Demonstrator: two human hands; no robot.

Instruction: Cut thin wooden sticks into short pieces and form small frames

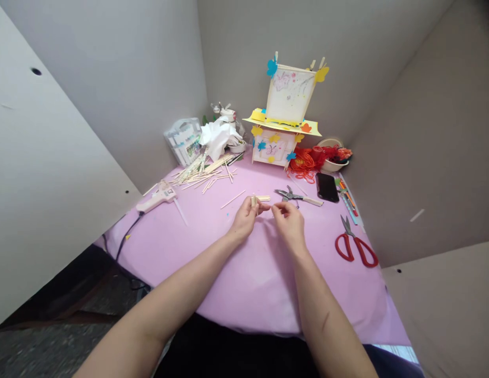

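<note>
My left hand (pixel 246 216) is closed around a small pale wooden piece (pixel 253 201) that stands up between its fingers. Close beside it on the right, my right hand (pixel 288 220) has its thumb and fingertips pinched together; anything between them is too small to make out. Just beyond my left hand lie short pale sticks (pixel 263 198) on the pink cloth (pixel 244 283). A single thin stick (pixel 232 199) rests to the left. Pliers (pixel 289 195) lie beyond my right hand, near a pale-handled tool (pixel 312 200).
Glue gun (pixel 161 197) with its cord sits left, before loose sticks (pixel 205 176). A decorated paper lantern (pixel 273 147) stands at the back, near red cord (pixel 303 164). At right are a phone (pixel 327 187), pens (pixel 349 199) and red-handled scissors (pixel 354 247). Grey panels enclose the table.
</note>
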